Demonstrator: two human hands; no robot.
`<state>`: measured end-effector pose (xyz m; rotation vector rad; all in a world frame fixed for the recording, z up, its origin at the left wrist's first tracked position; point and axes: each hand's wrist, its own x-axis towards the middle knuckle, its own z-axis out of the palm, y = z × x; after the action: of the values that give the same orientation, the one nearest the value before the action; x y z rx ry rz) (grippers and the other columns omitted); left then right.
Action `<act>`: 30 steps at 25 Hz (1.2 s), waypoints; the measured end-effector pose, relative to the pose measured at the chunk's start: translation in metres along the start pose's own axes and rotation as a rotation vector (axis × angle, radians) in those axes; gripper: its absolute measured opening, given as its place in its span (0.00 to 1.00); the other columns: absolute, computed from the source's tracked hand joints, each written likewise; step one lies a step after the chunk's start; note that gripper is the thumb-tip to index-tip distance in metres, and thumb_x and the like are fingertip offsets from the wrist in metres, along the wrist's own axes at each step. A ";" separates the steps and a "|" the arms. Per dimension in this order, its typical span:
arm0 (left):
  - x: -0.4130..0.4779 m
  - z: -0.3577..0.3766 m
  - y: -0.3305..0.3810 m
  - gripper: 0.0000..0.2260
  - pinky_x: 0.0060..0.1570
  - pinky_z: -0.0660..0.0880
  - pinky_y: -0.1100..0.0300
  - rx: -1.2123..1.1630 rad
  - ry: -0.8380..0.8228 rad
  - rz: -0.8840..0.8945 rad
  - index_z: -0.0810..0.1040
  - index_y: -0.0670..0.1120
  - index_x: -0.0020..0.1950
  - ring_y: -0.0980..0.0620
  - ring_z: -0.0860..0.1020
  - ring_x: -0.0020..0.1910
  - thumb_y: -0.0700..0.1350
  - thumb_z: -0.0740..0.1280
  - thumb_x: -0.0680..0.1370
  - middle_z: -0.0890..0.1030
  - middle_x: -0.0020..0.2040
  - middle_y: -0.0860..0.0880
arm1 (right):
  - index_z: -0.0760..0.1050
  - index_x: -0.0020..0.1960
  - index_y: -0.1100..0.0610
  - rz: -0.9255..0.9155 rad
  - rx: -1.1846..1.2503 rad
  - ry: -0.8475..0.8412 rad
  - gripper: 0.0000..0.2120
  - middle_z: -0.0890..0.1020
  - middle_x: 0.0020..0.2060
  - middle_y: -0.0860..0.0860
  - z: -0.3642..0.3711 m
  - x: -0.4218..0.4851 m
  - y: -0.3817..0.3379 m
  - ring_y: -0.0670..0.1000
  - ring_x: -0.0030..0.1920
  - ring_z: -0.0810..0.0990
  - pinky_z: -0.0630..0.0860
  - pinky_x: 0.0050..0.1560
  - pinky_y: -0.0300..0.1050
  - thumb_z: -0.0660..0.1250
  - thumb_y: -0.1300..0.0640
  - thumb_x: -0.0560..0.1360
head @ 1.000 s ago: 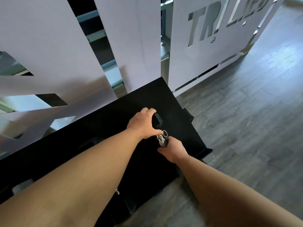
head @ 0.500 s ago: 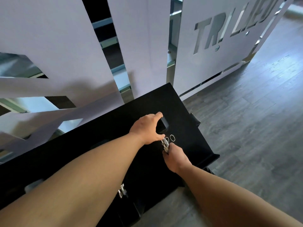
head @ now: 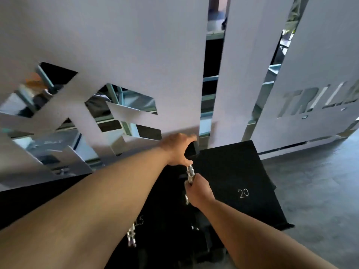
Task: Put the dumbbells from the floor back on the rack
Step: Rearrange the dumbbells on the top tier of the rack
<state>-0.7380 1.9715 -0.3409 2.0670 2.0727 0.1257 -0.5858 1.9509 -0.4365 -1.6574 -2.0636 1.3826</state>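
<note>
A black dumbbell with a ribbed chrome handle (head: 190, 172) lies on the black rack (head: 242, 167), its dark heads hard to tell from the rack. My left hand (head: 177, 150) is curled over the far head, just beyond the handle. My right hand (head: 198, 193) grips the near end of the handle. The rack's sloped top carries a white "20" (head: 243, 193) just right of my right hand. Lower down, beside a faint "15", the chrome handle of a second dumbbell (head: 131, 237) shows under my left forearm.
A white partition (head: 136, 65) with cut-out slots and mirrored gaps stands right behind the rack. Grey wood-look floor (head: 314, 191) stretches to the right of the rack's end. My forearms cover most of the rack's near side.
Both hands have kept their hold on the dumbbell, which now lies left of the fully visible "20". The view has swung left and up, showing more partition and less floor.
</note>
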 end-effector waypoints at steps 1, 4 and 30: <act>-0.023 -0.013 -0.021 0.31 0.50 0.79 0.50 0.002 0.009 -0.021 0.73 0.51 0.69 0.43 0.81 0.54 0.56 0.79 0.68 0.83 0.58 0.47 | 0.72 0.53 0.54 -0.023 -0.001 -0.012 0.05 0.77 0.42 0.49 0.018 -0.011 -0.022 0.46 0.35 0.76 0.69 0.29 0.39 0.63 0.53 0.83; -0.094 -0.040 -0.078 0.29 0.47 0.79 0.50 -0.011 0.022 -0.064 0.74 0.51 0.65 0.44 0.80 0.50 0.54 0.80 0.67 0.83 0.55 0.47 | 0.72 0.57 0.56 -0.079 -0.042 -0.045 0.07 0.76 0.40 0.49 0.081 -0.042 -0.076 0.46 0.35 0.76 0.70 0.30 0.39 0.63 0.52 0.83; -0.535 -0.048 -0.518 0.27 0.49 0.78 0.53 -0.162 -0.064 -0.342 0.72 0.54 0.66 0.51 0.78 0.51 0.51 0.80 0.70 0.78 0.56 0.52 | 0.72 0.62 0.55 -0.092 -0.112 -0.361 0.10 0.77 0.44 0.49 0.599 -0.212 -0.329 0.45 0.36 0.76 0.70 0.32 0.39 0.63 0.53 0.83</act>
<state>-1.2576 1.4369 -0.3548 1.5798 2.2565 0.1638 -1.1038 1.4566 -0.4497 -1.4122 -2.4158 1.6641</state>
